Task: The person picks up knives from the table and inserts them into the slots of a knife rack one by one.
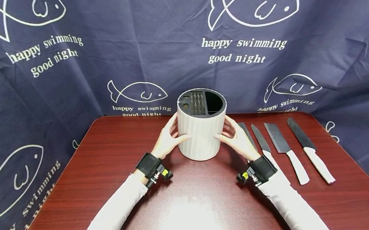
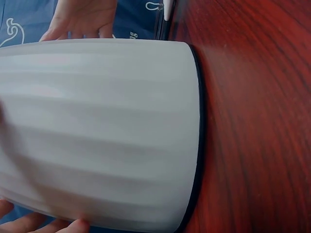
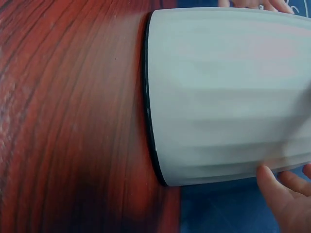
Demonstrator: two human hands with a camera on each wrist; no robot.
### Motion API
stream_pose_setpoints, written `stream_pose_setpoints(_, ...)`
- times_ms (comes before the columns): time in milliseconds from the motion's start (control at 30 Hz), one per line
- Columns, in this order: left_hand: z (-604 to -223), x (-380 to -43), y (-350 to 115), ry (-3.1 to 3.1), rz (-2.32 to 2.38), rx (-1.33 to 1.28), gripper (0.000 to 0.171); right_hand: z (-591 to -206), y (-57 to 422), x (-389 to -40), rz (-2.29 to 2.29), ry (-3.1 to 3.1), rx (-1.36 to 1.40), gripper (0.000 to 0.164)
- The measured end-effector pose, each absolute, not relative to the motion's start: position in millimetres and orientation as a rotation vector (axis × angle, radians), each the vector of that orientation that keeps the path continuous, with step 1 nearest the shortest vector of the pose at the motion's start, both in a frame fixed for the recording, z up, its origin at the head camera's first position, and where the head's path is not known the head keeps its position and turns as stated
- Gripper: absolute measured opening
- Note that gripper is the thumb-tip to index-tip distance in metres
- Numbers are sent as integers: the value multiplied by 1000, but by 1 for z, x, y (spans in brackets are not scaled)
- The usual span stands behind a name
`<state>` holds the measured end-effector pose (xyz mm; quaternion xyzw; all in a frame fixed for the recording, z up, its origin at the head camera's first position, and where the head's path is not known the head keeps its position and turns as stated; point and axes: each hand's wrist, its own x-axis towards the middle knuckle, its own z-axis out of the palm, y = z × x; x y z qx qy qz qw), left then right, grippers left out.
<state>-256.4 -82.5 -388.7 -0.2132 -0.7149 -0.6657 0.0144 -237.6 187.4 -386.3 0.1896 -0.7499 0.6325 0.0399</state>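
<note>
So the white ribbed knife holder [image 1: 201, 139] is being gripped from both sides, upright at the far middle of the bench [image 1: 124, 141], base apparently resting on it. The left hand [image 1: 167, 140] is curled round its left side, the right hand [image 1: 238, 138] round its right, thumbs laid on the near face. Probably the positioning step, tbh. No knives [image 1: 276, 136] are slotted yet; four are laid out to the right, so a let-go, then a careful handle grab, would likely be called for.
</note>
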Motion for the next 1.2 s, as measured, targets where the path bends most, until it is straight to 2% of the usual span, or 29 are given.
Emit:
stream_pose_setpoints(733,-390,-249,-82,-2248,-2001,-682,90,-389,191,-233,1930,-2310,582,79)
stream_pose_setpoints(1200,-391,-233,-80,-2227,-1997,-714,93,-390,194,-217,1929,-2303,611,80)
